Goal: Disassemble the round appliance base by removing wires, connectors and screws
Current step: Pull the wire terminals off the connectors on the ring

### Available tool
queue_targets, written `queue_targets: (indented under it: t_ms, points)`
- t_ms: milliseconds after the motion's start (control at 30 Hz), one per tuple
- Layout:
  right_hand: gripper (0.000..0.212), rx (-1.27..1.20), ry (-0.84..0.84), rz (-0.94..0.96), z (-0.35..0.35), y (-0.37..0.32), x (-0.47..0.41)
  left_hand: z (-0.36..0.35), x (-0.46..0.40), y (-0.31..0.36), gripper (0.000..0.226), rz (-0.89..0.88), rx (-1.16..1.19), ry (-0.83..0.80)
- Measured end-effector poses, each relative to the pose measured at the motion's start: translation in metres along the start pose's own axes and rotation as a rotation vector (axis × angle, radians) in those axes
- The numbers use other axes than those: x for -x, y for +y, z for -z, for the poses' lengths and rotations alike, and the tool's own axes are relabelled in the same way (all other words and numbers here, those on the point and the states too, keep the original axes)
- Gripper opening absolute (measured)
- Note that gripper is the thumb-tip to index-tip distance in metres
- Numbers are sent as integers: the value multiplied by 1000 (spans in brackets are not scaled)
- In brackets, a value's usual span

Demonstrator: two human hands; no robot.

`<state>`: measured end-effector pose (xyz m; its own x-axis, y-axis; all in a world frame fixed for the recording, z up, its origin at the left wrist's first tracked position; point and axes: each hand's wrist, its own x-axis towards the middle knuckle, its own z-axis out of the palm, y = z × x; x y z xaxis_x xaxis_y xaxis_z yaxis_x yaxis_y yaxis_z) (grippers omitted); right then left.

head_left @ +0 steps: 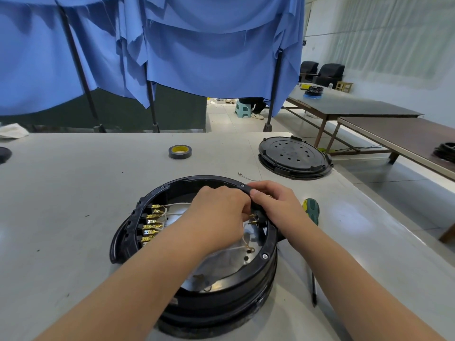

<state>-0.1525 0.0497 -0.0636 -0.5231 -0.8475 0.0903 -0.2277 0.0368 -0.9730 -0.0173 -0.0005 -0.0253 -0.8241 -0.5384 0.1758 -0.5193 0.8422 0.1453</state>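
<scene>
The round base is sitting open at the near centre, its cover lying far right. The left hand is seemingly pinching a right-side connector; the right hand is gripping the rim. Left-side terminals and rim screws are remaining.

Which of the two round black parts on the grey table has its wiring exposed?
The open appliance base under both hands: brass connectors and white wires show inside its ring. The black cover farther right on the table shows only a closed face with small holes.
</scene>
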Motion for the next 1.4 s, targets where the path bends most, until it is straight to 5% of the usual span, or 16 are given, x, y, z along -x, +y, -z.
queue_targets:
  t_ms: [267, 967, 1133, 1233, 1400]
  points:
    - [15, 1, -4, 1, 0, -1, 0, -3, 1, 4, 9, -35, -124, 65]
    - [16, 42, 16, -10, 0, -4, 1, 0, 4, -2, 8, 95, -85, -99]
    - [18, 40, 18, -5, 0, -5, 2, -5, 3, 2, 8, 17, -36, 121]
    - [18, 37, 19, -13, 0, -5, 2, -6, 1, -3, 11, 53, 128, 115]
    - [15, 50, 5, 5, 1, -5, 1, 4, 6, -16, 10, 134, 743, 125]
